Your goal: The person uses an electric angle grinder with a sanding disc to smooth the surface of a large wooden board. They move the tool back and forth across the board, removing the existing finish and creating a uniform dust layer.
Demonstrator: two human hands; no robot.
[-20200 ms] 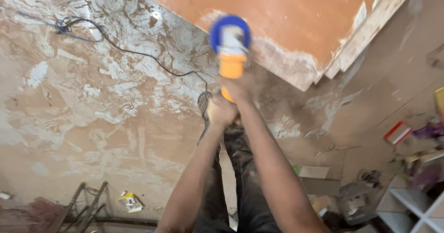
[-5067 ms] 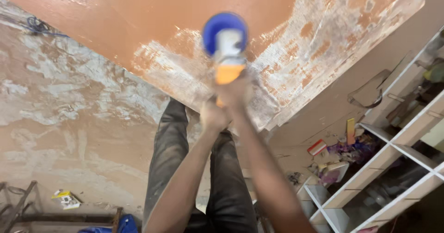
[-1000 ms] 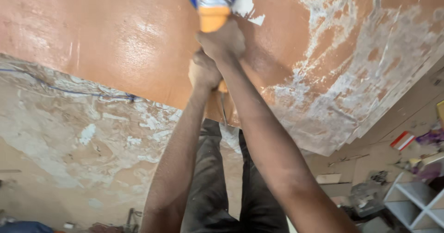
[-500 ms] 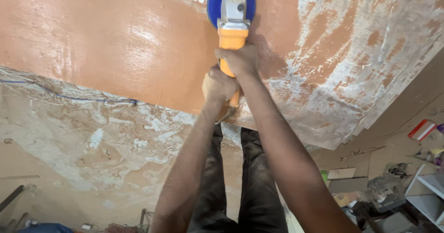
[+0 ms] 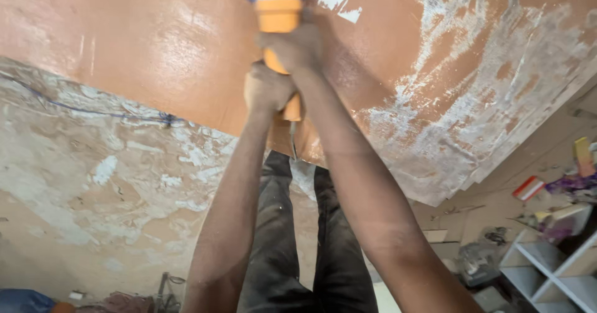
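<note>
Orange-brown board (image 5: 155,46), one large sheet streaked with white at its 3 o'clock side, is seen filling the upper half of the view, laid over a mottled floor (image 5: 81,207) that shows from 7 to 9 o'clock. One blue cord (image 5: 93,111) is trailed across that floor along the board's edge. One white shelf unit (image 5: 547,269) is found at 4 o'clock, with clutter beside it. Two dark trouser legs (image 5: 298,238) are seen at 6 o'clock between the two bare forearms. One power tool (image 5: 278,11), orange in the body and blue at the head, is held at 12 o'clock on the board, its head cut off by the top edge. The right hand (image 5: 297,46) is wrapped tight around the orange body, so the tool lies within its grip and runs on toward 12 o'clock. The left hand (image 5: 266,89) is clenched just behind, at 6 o'clock of the right, around the tool's rear end.
</note>
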